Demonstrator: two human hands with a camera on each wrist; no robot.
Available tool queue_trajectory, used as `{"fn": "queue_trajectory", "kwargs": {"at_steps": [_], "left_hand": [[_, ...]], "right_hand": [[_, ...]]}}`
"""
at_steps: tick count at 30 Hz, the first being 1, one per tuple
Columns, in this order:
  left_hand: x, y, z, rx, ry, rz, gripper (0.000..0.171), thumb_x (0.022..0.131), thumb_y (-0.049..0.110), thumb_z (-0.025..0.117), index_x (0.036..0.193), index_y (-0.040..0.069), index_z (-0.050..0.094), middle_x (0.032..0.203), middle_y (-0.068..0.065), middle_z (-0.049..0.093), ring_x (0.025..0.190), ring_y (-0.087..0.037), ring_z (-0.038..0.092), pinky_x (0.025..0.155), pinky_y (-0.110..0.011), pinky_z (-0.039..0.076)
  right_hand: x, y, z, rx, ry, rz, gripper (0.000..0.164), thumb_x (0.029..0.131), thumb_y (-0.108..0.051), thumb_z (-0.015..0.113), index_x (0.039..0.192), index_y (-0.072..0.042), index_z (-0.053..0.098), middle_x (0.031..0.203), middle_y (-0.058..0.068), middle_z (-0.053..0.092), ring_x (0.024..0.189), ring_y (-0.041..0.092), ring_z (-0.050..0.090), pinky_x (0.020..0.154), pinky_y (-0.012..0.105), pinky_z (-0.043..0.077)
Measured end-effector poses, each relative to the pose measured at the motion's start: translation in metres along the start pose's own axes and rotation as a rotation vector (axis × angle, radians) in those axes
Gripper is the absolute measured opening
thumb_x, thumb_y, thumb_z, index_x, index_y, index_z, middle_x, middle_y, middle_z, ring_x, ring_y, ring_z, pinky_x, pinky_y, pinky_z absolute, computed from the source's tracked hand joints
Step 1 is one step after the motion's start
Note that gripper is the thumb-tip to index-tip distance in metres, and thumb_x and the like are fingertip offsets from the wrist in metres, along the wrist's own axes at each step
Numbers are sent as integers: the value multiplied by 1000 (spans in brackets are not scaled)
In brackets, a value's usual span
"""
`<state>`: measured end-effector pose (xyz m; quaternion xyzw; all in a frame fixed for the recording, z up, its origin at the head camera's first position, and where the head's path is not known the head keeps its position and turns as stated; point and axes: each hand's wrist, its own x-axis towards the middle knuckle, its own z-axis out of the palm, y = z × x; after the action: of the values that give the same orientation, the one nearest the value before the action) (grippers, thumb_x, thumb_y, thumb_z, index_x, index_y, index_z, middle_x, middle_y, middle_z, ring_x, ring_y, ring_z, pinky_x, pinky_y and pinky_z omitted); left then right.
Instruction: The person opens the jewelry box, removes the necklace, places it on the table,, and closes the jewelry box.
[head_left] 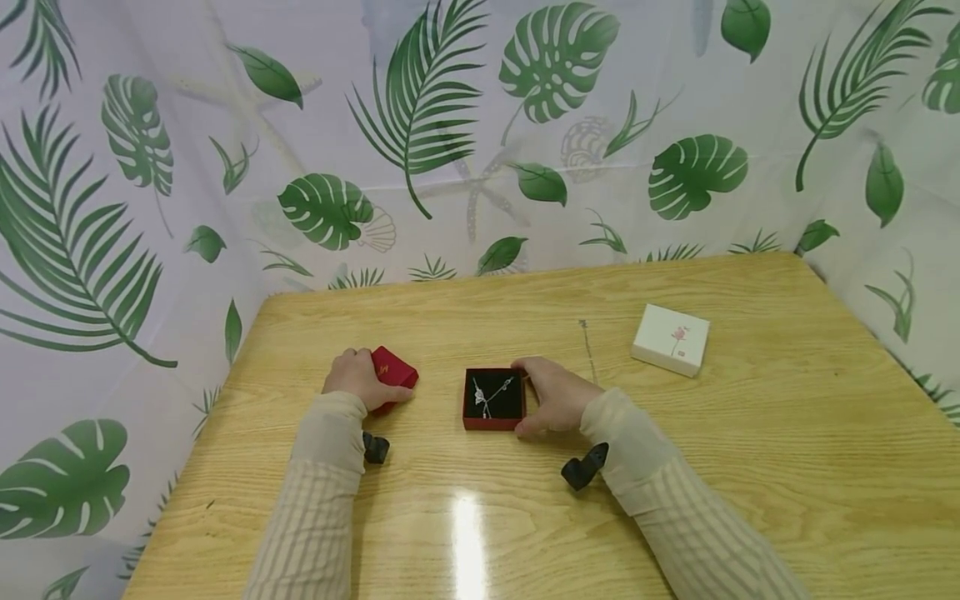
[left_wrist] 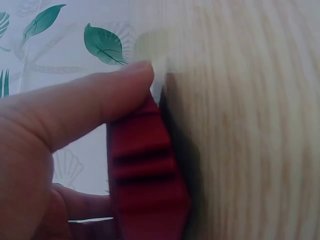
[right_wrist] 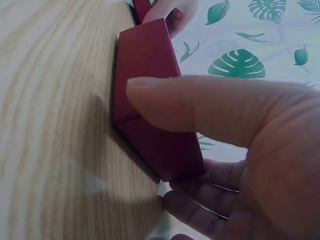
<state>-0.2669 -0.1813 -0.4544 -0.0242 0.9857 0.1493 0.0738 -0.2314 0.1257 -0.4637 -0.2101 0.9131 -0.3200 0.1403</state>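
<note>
A red square jewelry box (head_left: 493, 423), lined in black, stands on the table in the middle of the head view. Inside lies a silver chain (head_left: 487, 400) with a pale butterfly-like charm. My right hand (head_left: 553, 398) grips the box from its right side, thumb at the near corner and fingers at the far one. To the left, my left hand (head_left: 363, 379) holds a small red packet (head_left: 393, 367) with a gold mark. In the left wrist view its side shows creased folds, with the thumb laid over its edge.
A white box (head_left: 672, 340) with a red flower print sits at the back right of the wooden table (head_left: 750, 467). Another thin silver chain (head_left: 587, 337) lies stretched out behind my right hand. A leaf-patterned cloth (head_left: 465, 142) hangs behind the table.
</note>
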Motion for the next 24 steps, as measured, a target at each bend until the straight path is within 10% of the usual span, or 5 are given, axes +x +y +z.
{"fn": "queue_trajectory", "kwargs": {"at_steps": [24], "left_hand": [[1, -1, -1, -38, 44, 29, 100, 74, 56, 76, 144, -2, 33, 132, -23, 43, 118, -37, 42, 92, -48, 47]], "right_hand": [[1, 0, 0, 21, -3, -13, 94, 69, -21, 87, 143, 2, 34, 136, 16, 45, 128, 31, 42, 107, 46, 32]]}}
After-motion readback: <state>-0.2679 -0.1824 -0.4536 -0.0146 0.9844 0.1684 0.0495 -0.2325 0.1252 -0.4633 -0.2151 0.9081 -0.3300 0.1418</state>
